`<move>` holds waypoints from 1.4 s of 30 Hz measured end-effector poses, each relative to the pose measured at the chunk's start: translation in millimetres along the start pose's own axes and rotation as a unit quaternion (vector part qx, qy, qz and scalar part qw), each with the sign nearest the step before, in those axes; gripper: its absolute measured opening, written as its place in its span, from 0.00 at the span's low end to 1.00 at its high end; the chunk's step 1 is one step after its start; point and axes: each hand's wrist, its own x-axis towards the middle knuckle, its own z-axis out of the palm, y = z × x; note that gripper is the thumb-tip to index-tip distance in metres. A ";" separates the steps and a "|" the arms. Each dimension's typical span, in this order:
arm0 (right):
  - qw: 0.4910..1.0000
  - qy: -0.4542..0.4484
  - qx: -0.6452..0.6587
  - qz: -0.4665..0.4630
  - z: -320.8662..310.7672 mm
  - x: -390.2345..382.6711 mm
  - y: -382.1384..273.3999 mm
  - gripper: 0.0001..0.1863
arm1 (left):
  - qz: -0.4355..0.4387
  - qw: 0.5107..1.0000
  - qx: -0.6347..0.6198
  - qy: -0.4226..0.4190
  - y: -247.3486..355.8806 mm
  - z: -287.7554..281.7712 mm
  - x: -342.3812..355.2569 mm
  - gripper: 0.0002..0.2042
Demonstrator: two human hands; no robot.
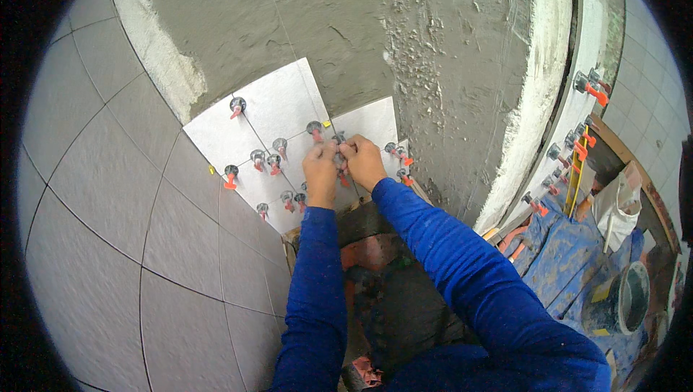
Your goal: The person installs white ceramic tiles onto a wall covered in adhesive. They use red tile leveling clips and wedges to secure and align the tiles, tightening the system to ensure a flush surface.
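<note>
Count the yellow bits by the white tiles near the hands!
2: one yellow bit above the left hand, another beside the white tiles, at left. Others may be hidden.

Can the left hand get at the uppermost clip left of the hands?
Probably yes: the uppermost clip stands uncovered, with white tile and other clips between, though the left hand looks busy beside the right hand.

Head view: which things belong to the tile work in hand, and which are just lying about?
In the work: white tiles, red-handled clips, grey mortar.
Apparently lying about: dark bucket, blue sheet, white bag.
</note>
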 end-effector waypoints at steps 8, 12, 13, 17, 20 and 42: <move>0.982 -0.074 0.150 0.088 -21.3 -9.4 -24.0 0.11 | -0.010 1.000 -0.021 -0.004 1.2 0.1 -3.0 0.13; 0.972 -0.077 0.201 0.095 -35.7 -17.8 -28.5 0.12 | -0.007 1.000 0.019 -0.007 4.5 -0.7 -4.7 0.12; 0.969 -0.077 0.214 0.092 -39.7 -21.0 -28.6 0.13 | -0.011 0.999 0.045 -0.002 5.4 -0.2 -4.6 0.13; 0.975 -0.076 0.186 0.098 -58.6 -33.0 -30.9 0.13 | 0.015 0.999 -0.021 0.021 10.7 7.2 -12.6 0.15; 0.998 -0.021 0.058 0.034 -69.9 -44.2 -35.9 0.12 | 0.005 0.998 -0.029 0.046 19.8 14.3 -34.9 0.16; 0.954 0.124 -0.201 -0.184 -216.1 -250.0 -116.3 0.10 | 0.105 0.948 -0.084 -0.289 100.0 83.5 -251.0 0.18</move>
